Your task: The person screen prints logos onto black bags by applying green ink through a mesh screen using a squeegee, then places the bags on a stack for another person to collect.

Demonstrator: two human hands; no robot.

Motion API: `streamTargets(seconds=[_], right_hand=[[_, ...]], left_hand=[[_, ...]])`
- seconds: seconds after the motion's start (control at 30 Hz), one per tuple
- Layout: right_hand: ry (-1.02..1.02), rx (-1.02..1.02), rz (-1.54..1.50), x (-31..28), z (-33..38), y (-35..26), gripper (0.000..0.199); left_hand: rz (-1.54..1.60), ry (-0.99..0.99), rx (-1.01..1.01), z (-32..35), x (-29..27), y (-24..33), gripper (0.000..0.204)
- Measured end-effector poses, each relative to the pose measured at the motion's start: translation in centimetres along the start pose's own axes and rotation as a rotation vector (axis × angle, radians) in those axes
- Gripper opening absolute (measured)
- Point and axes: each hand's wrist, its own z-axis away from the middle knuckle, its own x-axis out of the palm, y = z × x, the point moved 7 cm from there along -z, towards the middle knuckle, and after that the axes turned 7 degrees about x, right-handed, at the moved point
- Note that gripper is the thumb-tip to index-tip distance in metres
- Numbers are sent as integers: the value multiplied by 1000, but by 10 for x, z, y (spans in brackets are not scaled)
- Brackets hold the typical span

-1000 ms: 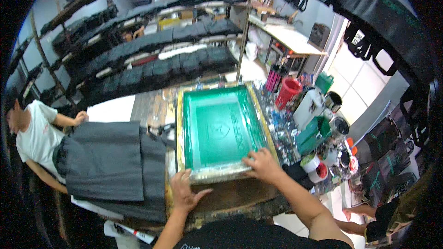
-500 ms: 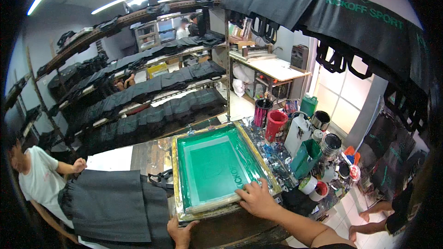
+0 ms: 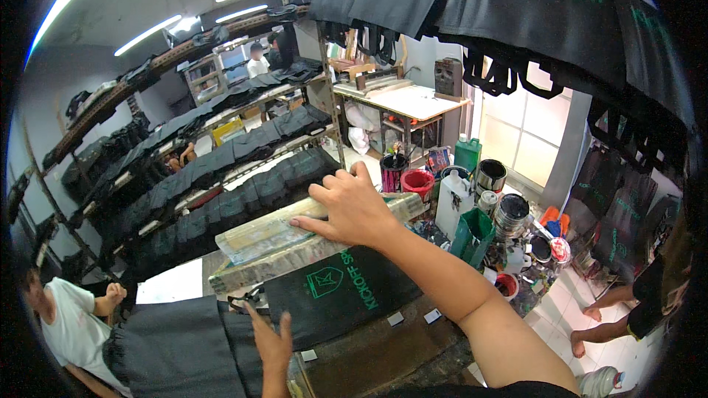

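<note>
My right hand (image 3: 358, 210) grips the near side of a raised screen printing frame (image 3: 247, 275), its thumb over a pale squeegee (image 3: 254, 239) lying along that side. The frame is tilted up, so its mesh is mostly hidden. Beneath it a black fabric bag (image 3: 291, 317) with a green printed crest and lettering lies flat on the board (image 3: 354, 361). My left hand (image 3: 271, 343) is open, thumb and fingers apart, by the bag's left edge near its handle (image 3: 251, 296). Whether it touches the bag I cannot tell.
Black cloth pieces (image 3: 173, 346) lie at the left beside a person in a white shirt (image 3: 74, 317). Paint cans (image 3: 510, 214) and a green jug (image 3: 472, 236) crowd the right. Loaded racks (image 3: 243, 144) stand behind; printed bags (image 3: 531, 11) hang overhead. Another person's legs (image 3: 605, 317) show at right.
The screen frame has swung up off the bag with my right hand, uncovering the green print. My left hand has left the frame's corner and opened. The view has shifted rightward.
</note>
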Motion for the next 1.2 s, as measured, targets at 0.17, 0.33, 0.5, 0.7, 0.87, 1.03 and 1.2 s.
streamTargets(seconds=[0.17, 0.33, 0.5, 0.7, 0.87, 1.03, 1.2], right_hand=[[-119, 46, -6, 6, -25, 9, 66], [-142, 90, -22, 5, -36, 20, 68], [-99, 55, -28, 2, -42, 14, 68], [-98, 52, 2, 8, -41, 19, 68], [-43, 45, -33, 6, -39, 18, 69], [-172, 87, 9, 8, -41, 17, 70], [-148, 69, 36, 11, -42, 12, 69]], left_hand=[[-636, -207, -87, 43, 46, -83, 103], [-307, -96, 6, 28, 48, -82, 68], [-32, 201, 378, -28, -5, -57, 32], [-190, 218, 342, -111, -125, -1, 26], [-108, 188, 147, -106, -255, -58, 30], [-66, 293, -105, -78, -344, -161, 31], [-223, 404, -248, -32, -407, -248, 31]])
